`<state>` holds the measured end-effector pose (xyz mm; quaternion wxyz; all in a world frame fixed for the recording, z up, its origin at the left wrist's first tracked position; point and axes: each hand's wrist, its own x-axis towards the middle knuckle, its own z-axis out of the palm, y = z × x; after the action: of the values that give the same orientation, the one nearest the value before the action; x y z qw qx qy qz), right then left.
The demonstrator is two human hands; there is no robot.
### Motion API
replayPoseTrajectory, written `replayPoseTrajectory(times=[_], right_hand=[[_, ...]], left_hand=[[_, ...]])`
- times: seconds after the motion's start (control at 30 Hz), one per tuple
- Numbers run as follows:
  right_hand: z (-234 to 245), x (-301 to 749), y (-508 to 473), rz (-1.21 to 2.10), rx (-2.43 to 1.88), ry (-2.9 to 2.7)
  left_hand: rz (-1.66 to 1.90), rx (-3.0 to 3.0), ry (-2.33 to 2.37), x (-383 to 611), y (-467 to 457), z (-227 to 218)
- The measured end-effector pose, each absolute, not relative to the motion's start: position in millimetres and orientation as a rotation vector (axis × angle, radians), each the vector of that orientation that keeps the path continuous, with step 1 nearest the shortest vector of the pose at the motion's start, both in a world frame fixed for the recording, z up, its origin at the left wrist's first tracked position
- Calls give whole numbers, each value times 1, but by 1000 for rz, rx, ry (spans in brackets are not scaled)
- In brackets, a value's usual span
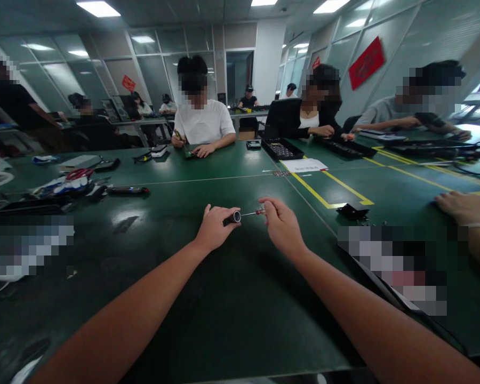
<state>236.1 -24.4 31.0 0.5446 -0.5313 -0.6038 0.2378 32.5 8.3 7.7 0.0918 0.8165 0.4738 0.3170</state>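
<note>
Over the dark green table, my left hand is closed on a small black cylindrical part; its round, ringed end faces right. The fingers hide most of its body. My right hand grips a small screwdriver with a red and clear handle and a thin metal shaft. The shaft points left, its tip at or close to the side of the black part; whether they touch, I cannot tell.
At left lie a black pen-shaped tool and a pile of cables and small items. A black bracket-like piece sits right, near another person's hand. Black trays and a white paper lie farther back; co-workers sit opposite.
</note>
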Motion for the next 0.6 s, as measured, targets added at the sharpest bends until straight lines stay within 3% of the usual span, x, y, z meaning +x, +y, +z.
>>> replayPoseTrajectory(times=[0.3,0.6], right_hand=[[21,241,-7,1107,-1071,-854],[15,240,-2,953,-1118,-963]], left_hand=[[870,2549,1377,31,5,16],[809,2520,1438,26,9,13]])
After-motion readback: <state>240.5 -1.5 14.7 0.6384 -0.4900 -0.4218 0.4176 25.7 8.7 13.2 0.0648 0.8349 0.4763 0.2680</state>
